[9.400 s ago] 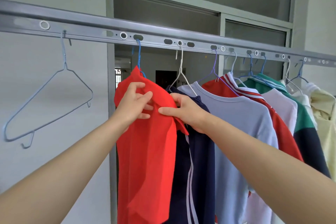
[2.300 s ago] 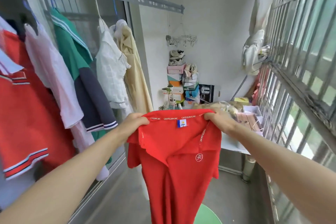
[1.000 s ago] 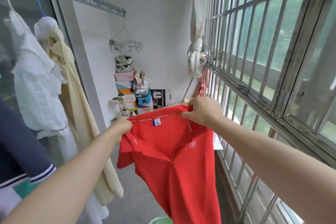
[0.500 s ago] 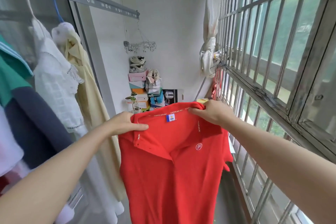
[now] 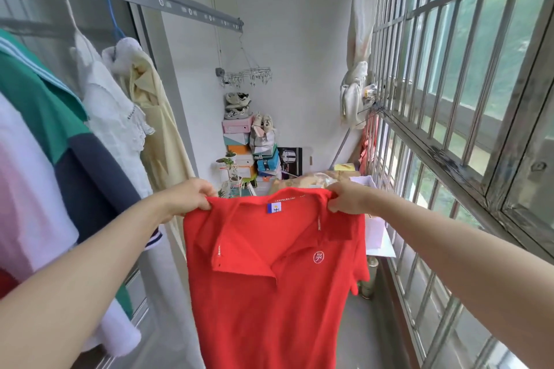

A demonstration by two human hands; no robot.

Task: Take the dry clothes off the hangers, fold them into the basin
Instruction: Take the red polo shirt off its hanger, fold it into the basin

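**Colours on the drying rail**

The polo shirt (image 5: 269, 293) is plain red with a small white chest emblem and a blue-and-white neck label (image 5: 274, 207). Hanging garments: green-and-navy top (image 5: 60, 135) with pale striped collar, white blouse (image 5: 111, 117), pale yellow shirt (image 5: 159, 129).

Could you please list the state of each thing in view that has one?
red polo shirt: off its hanger, held up by the shoulders, unfolded
left hand: shut on shirt's shoulder
right hand: shut on the other shoulder
white blouse: hanging on the rail
yellow garment: hanging on the rail
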